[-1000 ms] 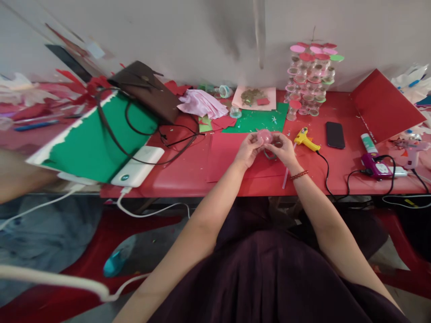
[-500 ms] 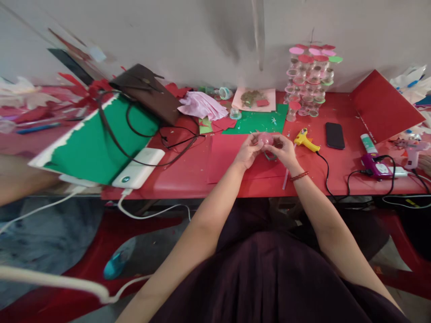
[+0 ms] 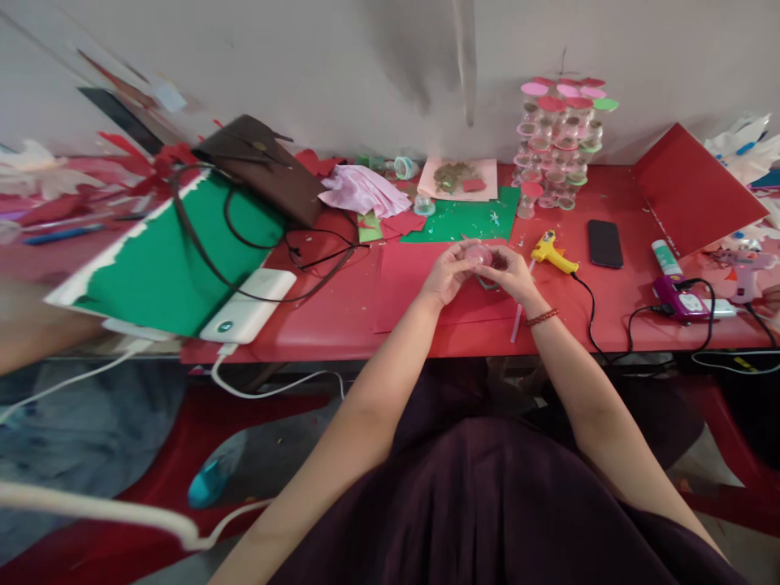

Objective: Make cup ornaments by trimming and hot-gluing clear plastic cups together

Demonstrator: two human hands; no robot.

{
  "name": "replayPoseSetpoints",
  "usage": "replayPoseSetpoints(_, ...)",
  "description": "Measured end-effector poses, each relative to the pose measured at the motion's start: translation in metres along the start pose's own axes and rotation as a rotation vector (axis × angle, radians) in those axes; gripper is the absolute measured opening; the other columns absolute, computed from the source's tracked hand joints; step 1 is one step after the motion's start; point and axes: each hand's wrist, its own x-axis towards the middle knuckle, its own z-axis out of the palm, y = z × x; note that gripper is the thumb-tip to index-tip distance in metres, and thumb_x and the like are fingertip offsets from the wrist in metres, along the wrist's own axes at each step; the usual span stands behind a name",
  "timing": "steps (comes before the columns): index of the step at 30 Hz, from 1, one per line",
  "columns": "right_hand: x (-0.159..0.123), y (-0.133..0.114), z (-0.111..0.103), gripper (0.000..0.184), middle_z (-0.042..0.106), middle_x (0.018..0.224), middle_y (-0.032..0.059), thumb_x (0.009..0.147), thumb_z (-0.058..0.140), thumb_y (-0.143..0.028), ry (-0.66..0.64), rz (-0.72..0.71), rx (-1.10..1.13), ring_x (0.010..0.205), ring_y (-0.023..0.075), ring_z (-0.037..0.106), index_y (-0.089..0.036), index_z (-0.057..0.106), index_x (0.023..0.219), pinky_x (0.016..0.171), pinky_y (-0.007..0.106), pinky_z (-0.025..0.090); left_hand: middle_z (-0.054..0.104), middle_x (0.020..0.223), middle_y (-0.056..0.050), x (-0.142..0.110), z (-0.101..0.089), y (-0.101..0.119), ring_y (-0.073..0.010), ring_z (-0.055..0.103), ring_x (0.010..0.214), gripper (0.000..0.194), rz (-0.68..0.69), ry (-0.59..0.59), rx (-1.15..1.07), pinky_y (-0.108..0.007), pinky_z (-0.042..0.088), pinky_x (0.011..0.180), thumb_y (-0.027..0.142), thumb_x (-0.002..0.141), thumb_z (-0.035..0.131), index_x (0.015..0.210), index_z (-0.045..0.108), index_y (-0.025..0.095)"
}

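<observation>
Small pink-tinted piece pinched between two hands

Taking the wall as twelve o'clock, the left hand (image 3: 444, 276) pinches the round pinkish piece (image 3: 478, 257) from nine and the right hand (image 3: 513, 275) from three, fingertips closed on its sides. It's held over the red sheet (image 3: 405, 288), with the yellow glue gun (image 3: 556, 254) at three and the stack of little cups (image 3: 557, 150) towards one. I'd guess thin plastic: very light, a bit springy, smooth enough to slip, easily dented or cracked by a hard squeeze. The outer edge seems the place to hold it, lightly, from opposite sides. It looks rounded, shiny and see-through; whether the pink is its own or red showing through, I can't tell.
</observation>
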Motion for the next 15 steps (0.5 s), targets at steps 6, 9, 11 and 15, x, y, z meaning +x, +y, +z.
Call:
replayPoseSetpoints(6, 0.001, 0.003, 0.001, 0.058, 0.079, 0.096, 0.0071, 0.066, 0.088, -0.065, 0.078, -0.009, 0.032, 0.087, 0.0205, 0.071, -0.021, 0.075, 0.1, 0.085, 0.038, 0.058, 0.077, 0.098, 0.0, 0.004, -0.003, -0.005, -0.0127, 0.07, 0.087, 0.048, 0.056, 0.071, 0.01, -0.025, 0.052, 0.081, 0.016, 0.062, 0.09, 0.106, 0.072, 0.021)
replayPoseSetpoints(9, 0.002, 0.005, 0.001, 0.059, 0.078, 0.09, 0.0062, 0.064, 0.088, -0.067, 0.123, -0.011, 0.023, 0.08, 0.0189, 0.069, -0.02, 0.076, 0.097, 0.079, 0.036, 0.058, 0.077, 0.109, -0.001, 0.005, -0.002, -0.008, -0.0135, 0.07, 0.097, 0.05, 0.059, 0.081, -0.029, -0.025, 0.053, 0.086, 0.017, 0.063, 0.091, 0.108, 0.07, 0.023)
replayPoseSetpoints(11, 0.002, 0.006, 0.002, 0.059, 0.076, 0.085, 0.0052, 0.064, 0.088, -0.068, 0.139, 0.0, 0.02, 0.073, 0.0173, 0.066, -0.019, 0.076, 0.094, 0.073, 0.034, 0.056, 0.076, 0.117, -0.001, 0.005, -0.001, -0.009, -0.0132, 0.07, 0.102, 0.05, 0.059, 0.082, -0.062, -0.025, 0.053, 0.089, 0.017, 0.063, 0.092, 0.107, 0.069, 0.024)
replayPoseSetpoints(15, 0.003, 0.007, 0.002, 0.053, 0.076, 0.082, 0.0045, 0.066, 0.088, -0.065, 0.147, 0.001, 0.012, 0.07, 0.0164, 0.065, -0.02, 0.075, 0.09, 0.068, 0.033, 0.056, 0.075, 0.117, 0.001, 0.005, 0.0, -0.01, -0.0125, 0.069, 0.102, 0.048, 0.056, 0.084, -0.09, -0.024, 0.053, 0.089, 0.018, 0.064, 0.091, 0.106, 0.068, 0.025)
